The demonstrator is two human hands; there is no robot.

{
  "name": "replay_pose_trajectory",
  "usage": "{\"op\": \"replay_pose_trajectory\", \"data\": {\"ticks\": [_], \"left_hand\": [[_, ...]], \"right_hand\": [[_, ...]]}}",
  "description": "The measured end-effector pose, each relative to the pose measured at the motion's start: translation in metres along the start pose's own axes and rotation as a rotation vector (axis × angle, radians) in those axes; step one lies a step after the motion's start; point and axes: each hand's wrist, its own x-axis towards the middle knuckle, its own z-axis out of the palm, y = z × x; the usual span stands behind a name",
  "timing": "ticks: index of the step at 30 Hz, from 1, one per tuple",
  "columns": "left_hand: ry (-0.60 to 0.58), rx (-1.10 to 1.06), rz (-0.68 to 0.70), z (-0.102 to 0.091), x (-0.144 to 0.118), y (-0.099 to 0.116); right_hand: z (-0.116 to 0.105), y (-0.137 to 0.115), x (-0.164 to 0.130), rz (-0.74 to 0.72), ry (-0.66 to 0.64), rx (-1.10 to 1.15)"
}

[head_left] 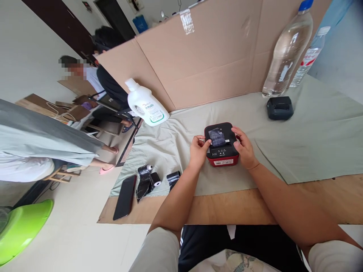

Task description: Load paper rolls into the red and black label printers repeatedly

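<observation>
The left hand [198, 151] rests against the left edge of a small red and black label printer [221, 145], its grip pinched with thumb and forefinger on a pale bit at the printer's left side, too small to tell what it is. The right hand [244, 148] cups the printer's right edge, its grip spread loosely along the casing with the thumb lying on the top face. Between the two hands, the printer's dark clear lid shows a roll inside, and a row of small buttons and a white label face the person. The printer stands on a pale green cloth [312, 139] spread over a wooden tabletop [241, 206]. Left of and below the left hand lie several small paper rolls in black wrapping [154, 179], and further left a dark phone [125, 196] lies flat, partly on the cloth's edge. Beyond the left hand a white jug [146, 104] stands tilted in view. Beyond the right hand sits a second, dark printer [280, 107], and behind it two clear water bottles [287, 51] stand against a cardboard screen [204, 60]. Far to the left another person sits on a chair [107, 128], well apart from the tabletop.
</observation>
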Motion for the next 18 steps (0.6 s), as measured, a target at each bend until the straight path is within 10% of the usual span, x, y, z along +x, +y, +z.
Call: {"op": "replay_pose_trajectory", "data": {"ticks": [10, 18], "left_hand": [[-0.198, -0.445, -0.14, -0.003, -0.019, -0.002], [-0.111, -0.525, -0.252, 0.003, -0.014, 0.002]], "right_hand": [[-0.001, -0.015, -0.003, -0.236, -0.057, -0.227], [0.004, -0.025, -0.007, -0.28, -0.007, -0.335]]}}
